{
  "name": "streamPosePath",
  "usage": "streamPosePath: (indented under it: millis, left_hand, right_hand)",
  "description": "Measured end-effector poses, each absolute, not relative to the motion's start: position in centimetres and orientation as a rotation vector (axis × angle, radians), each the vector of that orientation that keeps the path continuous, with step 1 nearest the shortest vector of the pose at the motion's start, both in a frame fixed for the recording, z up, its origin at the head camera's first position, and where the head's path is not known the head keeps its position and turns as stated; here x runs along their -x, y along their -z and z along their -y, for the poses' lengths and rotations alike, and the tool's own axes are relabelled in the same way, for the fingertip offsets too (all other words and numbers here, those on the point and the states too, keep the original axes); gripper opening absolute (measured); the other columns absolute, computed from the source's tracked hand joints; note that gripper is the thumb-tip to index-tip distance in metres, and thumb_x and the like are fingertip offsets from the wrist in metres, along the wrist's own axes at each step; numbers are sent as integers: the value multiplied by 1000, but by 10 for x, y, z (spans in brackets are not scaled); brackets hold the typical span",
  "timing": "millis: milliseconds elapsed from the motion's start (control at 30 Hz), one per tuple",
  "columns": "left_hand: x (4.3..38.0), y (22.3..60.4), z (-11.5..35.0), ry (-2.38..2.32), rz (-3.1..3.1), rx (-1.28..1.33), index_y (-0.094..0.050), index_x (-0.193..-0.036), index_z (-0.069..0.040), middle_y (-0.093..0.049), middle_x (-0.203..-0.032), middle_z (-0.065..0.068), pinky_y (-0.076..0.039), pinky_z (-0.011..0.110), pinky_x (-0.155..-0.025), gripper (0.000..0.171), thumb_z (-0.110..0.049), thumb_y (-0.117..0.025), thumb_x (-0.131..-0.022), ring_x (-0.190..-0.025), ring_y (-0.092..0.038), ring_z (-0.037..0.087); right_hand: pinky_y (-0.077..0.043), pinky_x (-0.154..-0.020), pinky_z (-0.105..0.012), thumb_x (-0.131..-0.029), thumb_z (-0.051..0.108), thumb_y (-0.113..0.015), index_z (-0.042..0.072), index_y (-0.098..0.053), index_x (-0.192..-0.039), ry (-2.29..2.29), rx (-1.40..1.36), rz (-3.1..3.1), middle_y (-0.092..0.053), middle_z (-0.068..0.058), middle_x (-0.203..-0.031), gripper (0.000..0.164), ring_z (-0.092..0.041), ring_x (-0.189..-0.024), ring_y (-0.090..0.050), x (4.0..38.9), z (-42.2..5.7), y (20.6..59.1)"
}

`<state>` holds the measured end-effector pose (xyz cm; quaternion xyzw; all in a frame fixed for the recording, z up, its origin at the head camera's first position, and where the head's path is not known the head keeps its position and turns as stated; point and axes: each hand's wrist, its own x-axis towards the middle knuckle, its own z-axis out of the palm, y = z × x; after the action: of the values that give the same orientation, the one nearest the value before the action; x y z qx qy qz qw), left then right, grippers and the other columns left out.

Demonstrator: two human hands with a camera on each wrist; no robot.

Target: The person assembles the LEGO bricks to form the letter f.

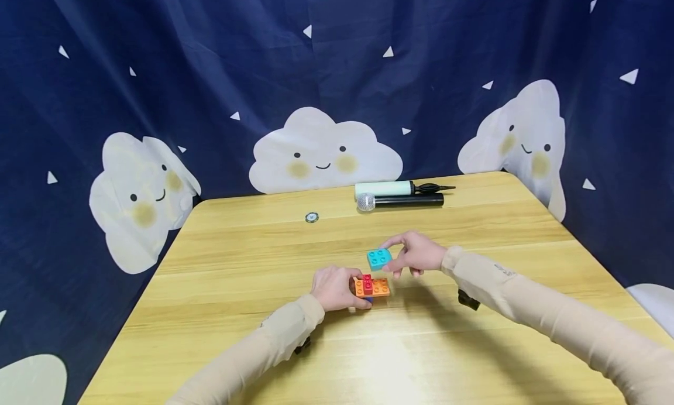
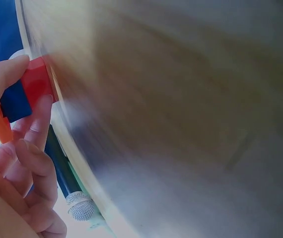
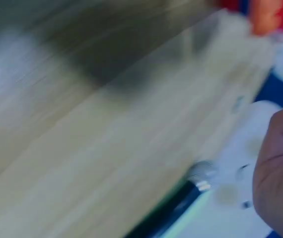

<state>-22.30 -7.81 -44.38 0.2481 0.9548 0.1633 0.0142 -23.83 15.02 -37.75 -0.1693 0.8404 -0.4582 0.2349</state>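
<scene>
Between the fingers and thumb of my left hand (image 1: 335,288) is a small stack of toy building bricks. Its orange brick (image 1: 380,287) carries a narrow red brick (image 1: 367,284) on top. Under the orange, the left wrist view shows a blue brick (image 2: 16,103) and a larger red brick (image 2: 37,79) at the tabletop. My right hand (image 1: 418,252) pinches a teal brick (image 1: 379,258), studs up, above and just behind the stack and apart from it. The right wrist view is blurred and shows only part of that hand.
Toward the back of the wooden table (image 1: 237,258) lie a black microphone (image 1: 405,201) and a pale green hand pump (image 1: 384,188) side by side. A round chip (image 1: 312,217) lies to their left. A dark blue curtain (image 1: 337,71) with clouds hangs behind.
</scene>
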Motion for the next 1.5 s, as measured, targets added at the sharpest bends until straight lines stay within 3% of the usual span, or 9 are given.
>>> streamPosePath:
  millis: [533,1033,1267,1500]
  left_hand:
    - [224,444,79,-485,-2989,-760,-69,-95,-28,-54,-61,-17,-32,25,-50,50,-61,-81,-59,-56,-45,6]
    - [223,441,79,-483,-2976,-774,-67,-90,-26,-54,-62,-16,-33,27,-47,47,-59,-81,-61,-54,-45,7]
    - [223,442,80,-502,-2973,-767,-70,-98,-27,-57,-64,-15,-33,26,-49,51,-60,-81,-60,-57,-46,7]
    - [224,443,81,-488,-2981,-779,-70,-97,-29,-58,-66,-15,-34,26,-48,49,-61,-80,-61,-57,-47,7]
  right_hand:
    - [-41,-36,-24,-81,11,-74,-2,-61,-119,1212,538,-2347,-67,-9,-58,42,-7,-31,-46,214,-131,380]
    - [-46,-38,-34,-80,12,-75,-4,-58,-122,1169,550,-2426,-68,-6,-59,48,-7,-31,-46,207,-125,382]
    - [-36,-35,-20,-77,18,-78,0,-61,-119,1139,551,-2475,-68,-14,-62,49,-5,-31,-41,205,-121,383]
    - [-36,-35,-21,-80,15,-75,1,-64,-115,1076,643,-2521,-66,-14,-59,39,-8,-33,-45,204,-117,380]
